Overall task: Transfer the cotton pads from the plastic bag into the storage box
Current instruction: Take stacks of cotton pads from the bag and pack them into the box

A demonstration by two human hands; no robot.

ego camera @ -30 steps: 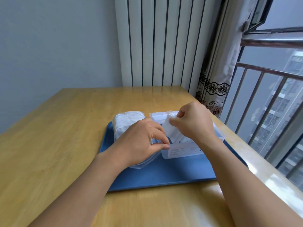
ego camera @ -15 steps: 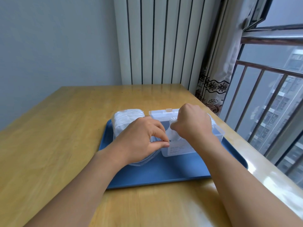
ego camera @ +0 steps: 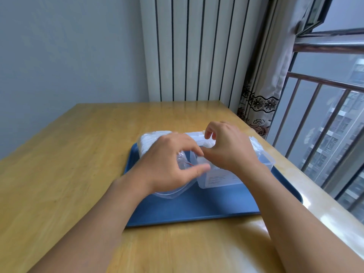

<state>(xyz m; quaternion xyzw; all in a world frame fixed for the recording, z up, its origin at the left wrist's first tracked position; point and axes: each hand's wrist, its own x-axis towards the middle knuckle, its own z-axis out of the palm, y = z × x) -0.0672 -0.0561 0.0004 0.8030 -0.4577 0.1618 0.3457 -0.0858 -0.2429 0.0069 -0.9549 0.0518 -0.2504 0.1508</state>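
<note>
Both hands' curled fingers (ego camera: 199, 152) hide the storage box (ego camera: 220, 178) beside the plastic bag (ego camera: 151, 140); grip unclear.

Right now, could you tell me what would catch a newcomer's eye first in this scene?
Two bare hands meet at the centre, the left hand over a clear plastic bag of white cotton pads, the right hand over a translucent storage box. Both sit on a blue tray on a wooden table. Behind stands a white ribbed radiator, with a railed window at the right.
</note>
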